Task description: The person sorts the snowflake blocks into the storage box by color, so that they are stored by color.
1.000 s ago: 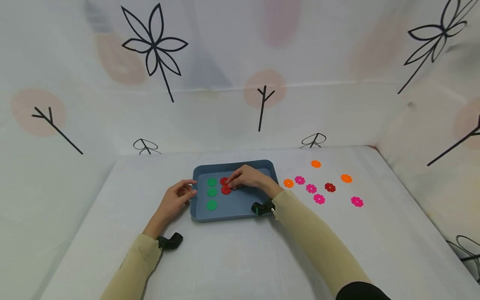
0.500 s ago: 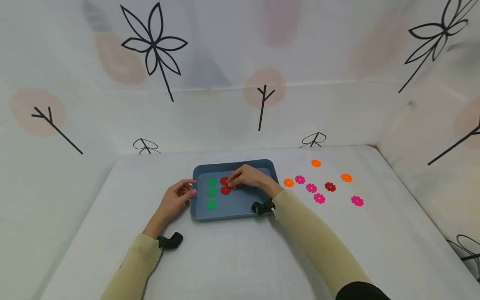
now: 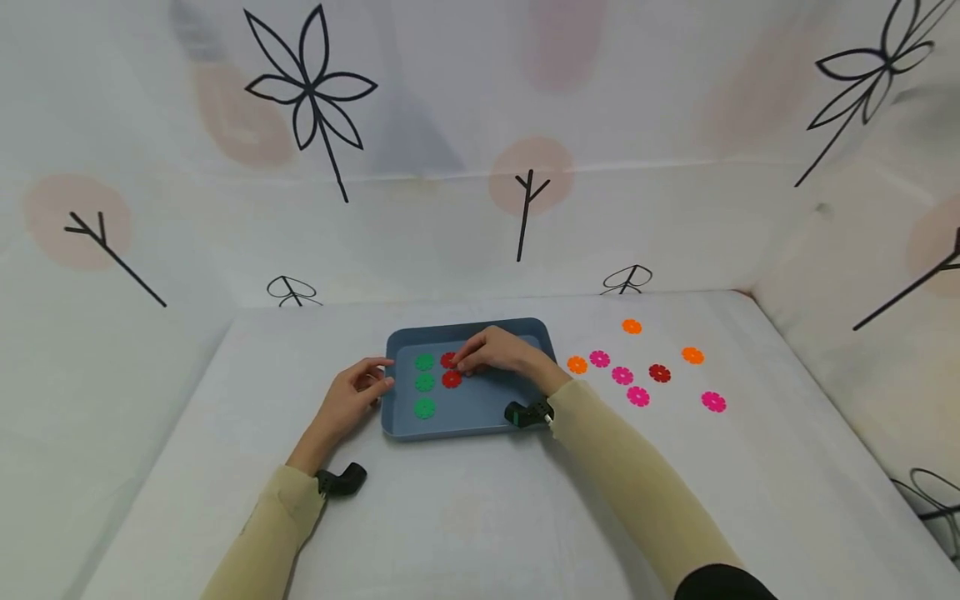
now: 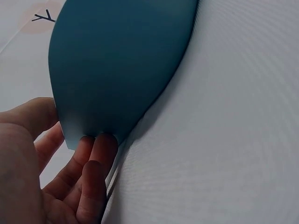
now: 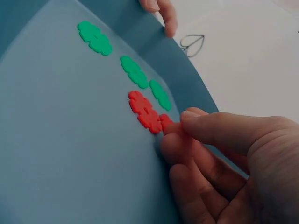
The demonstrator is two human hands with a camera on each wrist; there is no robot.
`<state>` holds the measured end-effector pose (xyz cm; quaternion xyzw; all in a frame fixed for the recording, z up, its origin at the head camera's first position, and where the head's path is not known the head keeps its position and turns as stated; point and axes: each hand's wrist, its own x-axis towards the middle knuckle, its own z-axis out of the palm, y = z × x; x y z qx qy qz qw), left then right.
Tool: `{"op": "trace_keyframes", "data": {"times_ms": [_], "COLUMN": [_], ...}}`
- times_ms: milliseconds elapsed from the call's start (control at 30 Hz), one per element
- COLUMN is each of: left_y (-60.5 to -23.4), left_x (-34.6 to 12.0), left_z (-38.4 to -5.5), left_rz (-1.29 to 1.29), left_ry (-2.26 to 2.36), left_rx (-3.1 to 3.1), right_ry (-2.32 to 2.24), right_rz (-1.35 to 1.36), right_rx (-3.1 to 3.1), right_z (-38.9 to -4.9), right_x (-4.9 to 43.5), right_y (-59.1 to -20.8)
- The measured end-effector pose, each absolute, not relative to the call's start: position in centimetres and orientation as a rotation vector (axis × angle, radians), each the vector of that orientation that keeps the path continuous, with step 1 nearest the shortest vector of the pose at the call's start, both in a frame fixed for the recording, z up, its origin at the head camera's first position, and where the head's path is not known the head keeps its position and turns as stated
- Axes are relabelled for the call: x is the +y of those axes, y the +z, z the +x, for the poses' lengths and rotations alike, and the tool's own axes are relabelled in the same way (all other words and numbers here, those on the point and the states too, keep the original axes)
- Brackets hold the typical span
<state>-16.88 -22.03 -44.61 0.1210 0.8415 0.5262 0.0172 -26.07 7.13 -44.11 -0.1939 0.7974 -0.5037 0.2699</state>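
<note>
A blue-grey tray [image 3: 495, 421] holds three green flower-shaped discs [image 3: 424, 382] in a column. To their right, one red flower-shaped disc [image 3: 452, 379] lies flat, fully visible. Just behind it, a second red flower-shaped disc [image 5: 165, 122] is partly covered by my right hand [image 3: 497, 350], whose thumb and fingertips pinch at its edge. My left hand [image 3: 357, 393] is at the tray's left end. In the left wrist view its fingertips [image 4: 103, 145] press the outer wall, while another finger passes behind the rim, gripping the tray's side.
Right of the tray, loose flower discs are scattered on the white cloth: several pink ones [image 3: 622, 376], three orange ones [image 3: 693, 356] and one dark red one [image 3: 660, 372]. White cloth walls [image 3: 420, 233] with printed plants stand behind and at the sides.
Both hands stay almost where they were. The nearer red disc shifts very slightly beside my right fingertips; the tray and loose discs keep their places.
</note>
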Motion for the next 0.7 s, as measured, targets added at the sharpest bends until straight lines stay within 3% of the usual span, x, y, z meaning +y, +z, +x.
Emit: {"op": "trace_keyframes", "data": {"times_ms": [700], "left_y": [-44.4], "left_x": [-22.0], "left_z": [-16.7], "left_rz": [0.387], "left_ry": [1.641], "left_rx": [2.621], "right_ry": [-1.370], "right_rz": [-0.479], "right_rx": [2.371], "right_z": [-25.3], "right_x": [12.2], "right_y": [-42.1]}}
